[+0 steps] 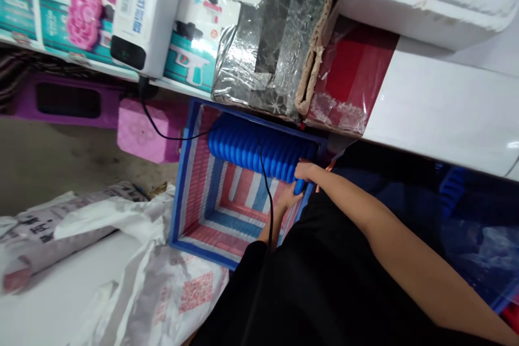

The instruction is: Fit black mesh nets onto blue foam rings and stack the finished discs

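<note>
A long row of blue, round-edged pieces [255, 146], pressed tightly together like stacked plates or lids, lies along the far side of a blue crate [175, 216]. At the row's right end, my right hand [307, 170] is closed on one blue round-edged piece [299, 186]. Just below it, my left hand [287, 197] grips the lower part of that same piece, reaching in over the crate's inside. Some fingertips of both hands are hidden. A red, white and blue striped liner [247, 194] covers the crate's inside.
Above the crate, a surface carries toy boxes [190, 59], a white device [146, 16], a taped dark box [267, 38] and a white foam box [425, 0]. A black cable [265, 178] hangs across the crate. A pink stool [141, 130] and white plastic bags [141, 248] lie left.
</note>
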A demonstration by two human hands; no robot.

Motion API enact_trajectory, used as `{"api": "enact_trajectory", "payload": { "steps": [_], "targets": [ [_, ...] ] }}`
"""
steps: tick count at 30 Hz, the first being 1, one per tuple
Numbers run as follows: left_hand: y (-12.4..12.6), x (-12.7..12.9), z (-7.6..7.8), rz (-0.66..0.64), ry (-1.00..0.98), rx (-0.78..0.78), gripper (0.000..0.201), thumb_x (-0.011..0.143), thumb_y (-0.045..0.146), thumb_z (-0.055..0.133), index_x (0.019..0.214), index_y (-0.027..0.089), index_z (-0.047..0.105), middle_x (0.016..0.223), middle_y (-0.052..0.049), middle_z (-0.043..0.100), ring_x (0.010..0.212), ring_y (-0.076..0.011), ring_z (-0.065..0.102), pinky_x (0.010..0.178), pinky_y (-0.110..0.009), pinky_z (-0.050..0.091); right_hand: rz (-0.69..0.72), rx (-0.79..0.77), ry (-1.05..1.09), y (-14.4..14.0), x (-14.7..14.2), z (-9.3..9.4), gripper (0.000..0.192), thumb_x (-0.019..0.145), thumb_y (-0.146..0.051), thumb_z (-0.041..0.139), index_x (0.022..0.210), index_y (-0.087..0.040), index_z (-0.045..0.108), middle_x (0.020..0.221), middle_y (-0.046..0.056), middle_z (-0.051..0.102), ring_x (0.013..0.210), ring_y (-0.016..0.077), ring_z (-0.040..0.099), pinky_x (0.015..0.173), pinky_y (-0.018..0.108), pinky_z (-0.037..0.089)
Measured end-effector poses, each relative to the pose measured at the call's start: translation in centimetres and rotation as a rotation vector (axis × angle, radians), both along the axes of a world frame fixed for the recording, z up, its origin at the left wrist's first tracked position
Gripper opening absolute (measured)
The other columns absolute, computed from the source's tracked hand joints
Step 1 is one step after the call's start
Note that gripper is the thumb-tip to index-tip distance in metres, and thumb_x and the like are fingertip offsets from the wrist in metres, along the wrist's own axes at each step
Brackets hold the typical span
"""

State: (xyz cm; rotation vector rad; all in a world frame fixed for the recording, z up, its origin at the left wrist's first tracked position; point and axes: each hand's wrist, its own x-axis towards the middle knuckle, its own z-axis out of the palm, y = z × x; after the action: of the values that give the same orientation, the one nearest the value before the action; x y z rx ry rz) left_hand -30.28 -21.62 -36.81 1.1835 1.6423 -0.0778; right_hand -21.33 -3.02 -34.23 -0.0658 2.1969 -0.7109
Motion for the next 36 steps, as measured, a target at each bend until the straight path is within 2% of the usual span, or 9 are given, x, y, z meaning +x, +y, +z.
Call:
{"api": "enact_trajectory", "payload": {
  "steps": [4, 8, 12, 16, 19, 23, 27, 31, 36],
  "targets": [
    [0.1, -1.0, 1.4, -0.060, -0.001, -0.041, 0.052, 0.091, 0.027, 0.075, 0.138, 0.014, 0.057, 0.125, -0.015, 0.075, 0.108, -0.0280, 0.072, 0.094, -0.034, 0.054, -0.015, -0.001, -0.002, 0.3, 0.0, -0.7, 0.031, 0.102, -0.039, 0.071, 0.121, -0.014, 0.070, 0.123, 0.009, 0.071, 0.112, 0.0230, 0.070, 0.099, 0.045, 0.061],
    [0.4, -1.0, 3.1, -0.070, 0.051, -0.010, 0.053, 0.101, 0.035, 0.067, 0.147, 0.015, 0.051, 0.135, -0.016, 0.072, 0.121, -0.0272, 0.070, 0.100, -0.032, 0.052, -0.003, 0.031, 0.009, -0.1, -0.1, -0.8, 0.033, 0.102, -0.038, 0.071, 0.124, -0.014, 0.068, 0.126, 0.010, 0.069, 0.113, 0.0234, 0.069, 0.099, 0.046, 0.061],
    [1.4, 0.6, 4.2, -0.070, 0.156, 0.000, 0.049, 0.110, 0.046, 0.052, 0.146, 0.013, 0.052, 0.127, -0.019, 0.075, 0.112, -0.0277, 0.074, 0.094, -0.033, 0.054, -0.023, 0.094, 0.055, -0.7, 0.3, -0.4, 0.030, 0.102, -0.038, 0.071, 0.122, -0.014, 0.070, 0.127, 0.010, 0.069, 0.119, 0.0249, 0.068, 0.106, 0.050, 0.057],
    [2.2, 2.4, 5.2, -0.072, 0.268, -0.031, 0.044, 0.112, 0.044, 0.046, 0.139, 0.012, 0.057, 0.115, -0.020, 0.078, 0.103, -0.0306, 0.077, 0.086, -0.035, 0.054, -0.058, 0.173, 0.114, -1.5, 0.8, 0.7, 0.024, 0.103, -0.036, 0.069, 0.116, -0.016, 0.073, 0.129, 0.009, 0.071, 0.128, 0.0260, 0.064, 0.118, 0.055, 0.046],
    [2.7, 3.2, 6.1, -0.067, 0.323, -0.057, 0.044, 0.112, 0.043, 0.043, 0.137, 0.010, 0.058, 0.113, -0.021, 0.078, 0.102, -0.0308, 0.078, 0.085, -0.035, 0.054, -0.065, 0.213, 0.149, -1.9, 0.8, 1.6, 0.018, 0.103, -0.029, 0.066, 0.113, -0.016, 0.076, 0.125, 0.009, 0.074, 0.125, 0.0254, 0.065, 0.120, 0.054, 0.041],
    [3.2, 3.7, 7.2, -0.068, 0.363, -0.081, 0.043, 0.112, 0.043, 0.043, 0.130, 0.009, 0.063, 0.113, -0.023, 0.078, 0.102, -0.0315, 0.078, 0.086, -0.036, 0.053, -0.071, 0.222, 0.199, -1.6, 1.4, 2.9, 0.021, 0.100, -0.014, 0.058, 0.104, -0.013, 0.079, 0.111, 0.015, 0.077, 0.108, 0.0279, 0.069, 0.103, 0.049, 0.048],
    [3.9, 4.0, 7.9, -0.069, 0.382, -0.086, 0.042, 0.111, 0.042, 0.043, 0.126, 0.011, 0.067, 0.115, -0.023, 0.077, 0.102, -0.0326, 0.077, 0.086, -0.037, 0.053, -0.055, 0.155, 0.301, 0.0, 2.8, 4.3, 0.024, 0.100, -0.013, 0.056, 0.095, -0.014, 0.079, 0.108, 0.015, 0.077, 0.105, 0.0265, 0.068, 0.086, 0.037, 0.049],
    [4.8, 4.1, 8.0, -0.066, 0.367, -0.097, 0.037, 0.109, 0.035, 0.047, 0.119, 0.011, 0.073, 0.109, -0.024, 0.078, 0.101, -0.0337, 0.077, 0.087, -0.037, 0.053, -0.053, 0.125, 0.345, 0.9, 3.6, 5.4, 0.025, 0.101, -0.013, 0.055, 0.092, -0.013, 0.078, 0.108, 0.015, 0.076, 0.102, 0.0252, 0.068, 0.076, 0.033, 0.048],
    [5.3, 3.9, 7.3, -0.053, 0.310, -0.099, 0.034, 0.106, 0.028, 0.052, 0.121, 0.009, 0.076, 0.108, -0.027, 0.077, 0.100, -0.0368, 0.077, 0.087, -0.039, 0.051, -0.069, 0.101, 0.348, 0.3, 3.7, 5.8, 0.024, 0.100, -0.010, 0.056, 0.090, -0.013, 0.079, 0.102, 0.017, 0.076, 0.100, 0.0269, 0.070, 0.072, 0.033, 0.047]
  ]
}}
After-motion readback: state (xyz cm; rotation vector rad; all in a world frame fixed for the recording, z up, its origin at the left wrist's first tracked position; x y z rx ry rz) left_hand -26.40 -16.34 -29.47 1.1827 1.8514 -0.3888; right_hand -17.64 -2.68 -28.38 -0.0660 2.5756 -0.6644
